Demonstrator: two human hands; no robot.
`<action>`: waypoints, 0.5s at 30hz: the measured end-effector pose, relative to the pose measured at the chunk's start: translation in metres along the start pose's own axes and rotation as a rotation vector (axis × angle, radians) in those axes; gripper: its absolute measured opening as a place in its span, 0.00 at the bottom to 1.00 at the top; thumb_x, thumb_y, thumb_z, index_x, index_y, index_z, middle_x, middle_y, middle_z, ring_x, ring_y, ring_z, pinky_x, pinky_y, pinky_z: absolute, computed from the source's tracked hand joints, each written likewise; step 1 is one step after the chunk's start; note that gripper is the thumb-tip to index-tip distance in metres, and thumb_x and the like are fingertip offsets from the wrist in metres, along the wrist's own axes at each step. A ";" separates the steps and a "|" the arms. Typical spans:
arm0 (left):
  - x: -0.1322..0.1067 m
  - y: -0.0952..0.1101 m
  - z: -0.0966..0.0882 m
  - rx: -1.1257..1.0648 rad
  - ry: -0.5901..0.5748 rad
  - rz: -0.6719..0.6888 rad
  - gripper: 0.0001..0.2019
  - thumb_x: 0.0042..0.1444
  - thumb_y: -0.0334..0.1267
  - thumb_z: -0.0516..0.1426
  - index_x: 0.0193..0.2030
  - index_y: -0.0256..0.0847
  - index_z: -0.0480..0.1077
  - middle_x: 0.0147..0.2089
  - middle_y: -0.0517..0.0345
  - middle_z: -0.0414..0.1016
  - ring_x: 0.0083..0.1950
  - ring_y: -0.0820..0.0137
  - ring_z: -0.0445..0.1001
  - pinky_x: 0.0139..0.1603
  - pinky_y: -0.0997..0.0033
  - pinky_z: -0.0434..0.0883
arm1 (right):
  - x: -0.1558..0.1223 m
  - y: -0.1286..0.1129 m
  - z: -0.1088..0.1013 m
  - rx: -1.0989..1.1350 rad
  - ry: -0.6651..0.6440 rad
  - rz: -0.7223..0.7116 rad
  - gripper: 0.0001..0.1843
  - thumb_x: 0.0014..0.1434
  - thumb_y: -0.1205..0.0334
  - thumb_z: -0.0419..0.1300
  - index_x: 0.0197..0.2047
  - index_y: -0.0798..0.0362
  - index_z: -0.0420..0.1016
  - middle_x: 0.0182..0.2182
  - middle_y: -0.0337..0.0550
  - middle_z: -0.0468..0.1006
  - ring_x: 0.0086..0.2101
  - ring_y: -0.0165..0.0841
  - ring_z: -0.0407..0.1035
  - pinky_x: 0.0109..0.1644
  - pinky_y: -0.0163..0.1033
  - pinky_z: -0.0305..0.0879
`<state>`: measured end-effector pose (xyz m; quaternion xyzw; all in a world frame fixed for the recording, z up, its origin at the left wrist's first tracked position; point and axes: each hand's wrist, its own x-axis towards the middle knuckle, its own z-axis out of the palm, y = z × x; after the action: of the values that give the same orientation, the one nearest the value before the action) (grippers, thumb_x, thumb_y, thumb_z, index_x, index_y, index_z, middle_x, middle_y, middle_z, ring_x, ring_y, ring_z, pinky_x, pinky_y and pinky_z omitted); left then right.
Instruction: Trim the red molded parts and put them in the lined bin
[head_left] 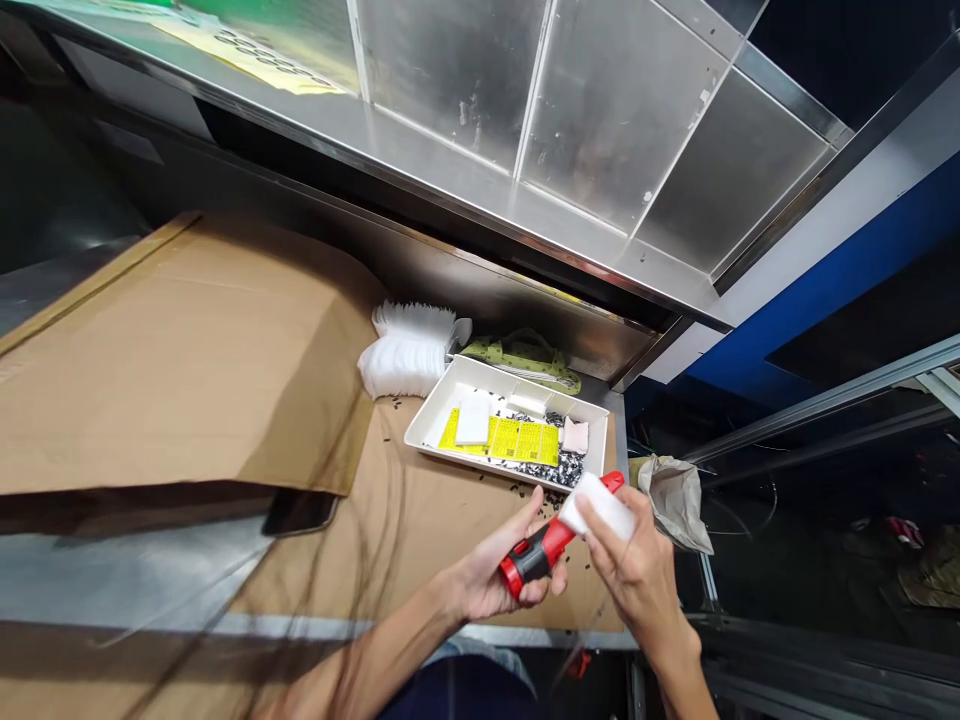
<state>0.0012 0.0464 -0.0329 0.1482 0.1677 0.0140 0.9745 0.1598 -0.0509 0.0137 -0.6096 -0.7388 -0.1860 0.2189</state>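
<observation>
One red-black tool, left grip around it, right grip around white pad

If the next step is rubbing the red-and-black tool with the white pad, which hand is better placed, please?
Probably the right hand: it holds the white pad at the far part of the red-and-black tool. The left hand cradles the nearer part, so it suits steadying.
</observation>
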 end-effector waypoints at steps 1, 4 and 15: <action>0.001 0.000 -0.003 -0.014 -0.006 -0.012 0.34 0.59 0.71 0.46 0.31 0.37 0.69 0.23 0.49 0.77 0.13 0.76 0.67 0.13 0.81 0.54 | 0.001 0.002 0.001 -0.044 -0.004 0.018 0.19 0.69 0.61 0.52 0.58 0.43 0.77 0.51 0.53 0.67 0.42 0.36 0.74 0.33 0.35 0.74; 0.005 -0.002 -0.014 -0.141 -0.086 -0.094 0.32 0.59 0.69 0.48 0.32 0.37 0.69 0.20 0.54 0.73 0.14 0.76 0.66 0.13 0.83 0.52 | 0.007 0.003 0.002 -0.112 -0.016 0.051 0.19 0.69 0.61 0.51 0.58 0.44 0.77 0.50 0.53 0.69 0.41 0.37 0.75 0.31 0.35 0.74; 0.002 -0.005 -0.024 -0.695 -0.525 -0.219 0.26 0.69 0.51 0.49 0.36 0.25 0.71 0.23 0.58 0.67 0.15 0.85 0.62 0.16 0.91 0.58 | 0.006 -0.026 0.006 0.082 -0.045 0.215 0.21 0.70 0.60 0.52 0.62 0.43 0.72 0.50 0.53 0.66 0.46 0.38 0.73 0.40 0.39 0.75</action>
<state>-0.0049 0.0492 -0.0569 -0.2082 -0.0854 -0.0717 0.9717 0.1328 -0.0480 0.0118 -0.6798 -0.6810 -0.1174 0.2457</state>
